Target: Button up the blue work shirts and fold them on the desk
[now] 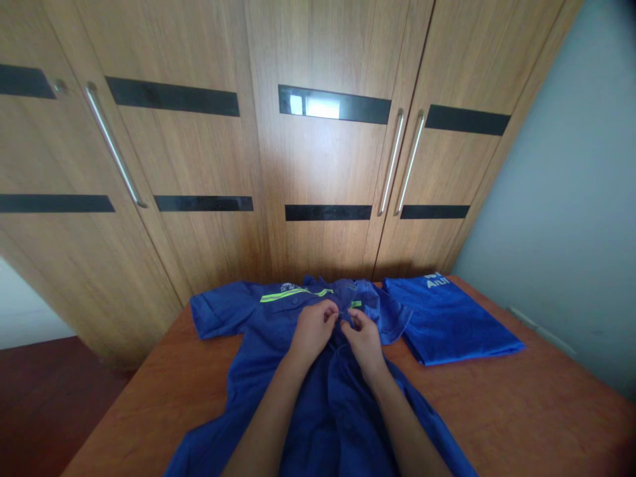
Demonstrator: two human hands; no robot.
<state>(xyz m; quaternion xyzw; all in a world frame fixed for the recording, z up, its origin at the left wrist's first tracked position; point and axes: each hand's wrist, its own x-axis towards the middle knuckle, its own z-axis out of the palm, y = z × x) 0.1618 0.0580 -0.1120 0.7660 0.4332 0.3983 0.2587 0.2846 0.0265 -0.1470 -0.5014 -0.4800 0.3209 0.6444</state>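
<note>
A dark blue short-sleeved work shirt (268, 358) with yellow-green stripes across the chest lies spread on the table, its collar toward the wardrobe. My left hand (317, 322) pinches the shirt's front near the upper chest, along the middle opening. Just to its right, my right hand (362, 333) is also closed on the front edge of the shirt, fingertips almost meeting the left ones. Whatever small part of the cloth sits between the fingertips, such as a button, is too small to make out.
A folded bright blue cloth item (457, 324) with white lettering lies right of the shirt. The reddish-brown wooden table (497, 411) stands against a wooden wardrobe (328, 165) with metal handles. A pale wall (561, 199) rises on the right.
</note>
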